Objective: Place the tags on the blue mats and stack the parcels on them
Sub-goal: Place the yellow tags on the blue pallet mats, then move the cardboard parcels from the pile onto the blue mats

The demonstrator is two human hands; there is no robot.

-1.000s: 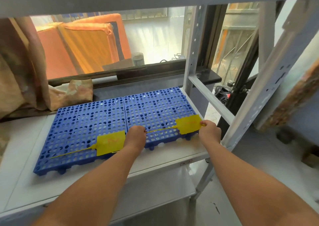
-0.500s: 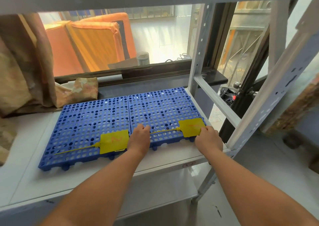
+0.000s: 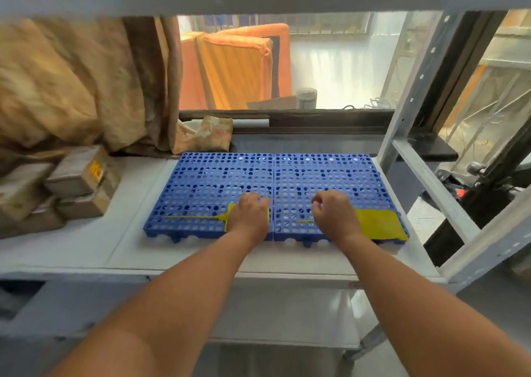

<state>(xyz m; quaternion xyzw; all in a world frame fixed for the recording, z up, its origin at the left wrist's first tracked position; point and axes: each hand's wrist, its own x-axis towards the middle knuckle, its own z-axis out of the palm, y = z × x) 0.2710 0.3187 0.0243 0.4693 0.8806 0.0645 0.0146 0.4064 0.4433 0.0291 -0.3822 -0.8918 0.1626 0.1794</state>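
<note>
Two blue mats (image 3: pixel 258 175) side by side on shelf (image 3: pixel 129 250). Yellow tag (image 3: pixel 379 227) on right mat's front corner, second tag (image 3: pixel 230 218) partly under left hand (image 3: pixel 251 215). Right hand (image 3: pixel 334 214) beside it. Both grips loosely curled, grasping nothing clearly. Parcels (image 3: pixel 77 186) stacked on shelf, left of mats.

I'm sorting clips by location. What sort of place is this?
Probably a storeroom or parcel-sorting spot: a grey metal rack shelf holds two blue mats with yellow tags, and taped brown parcels are piled at its left end, beside a window.
</note>
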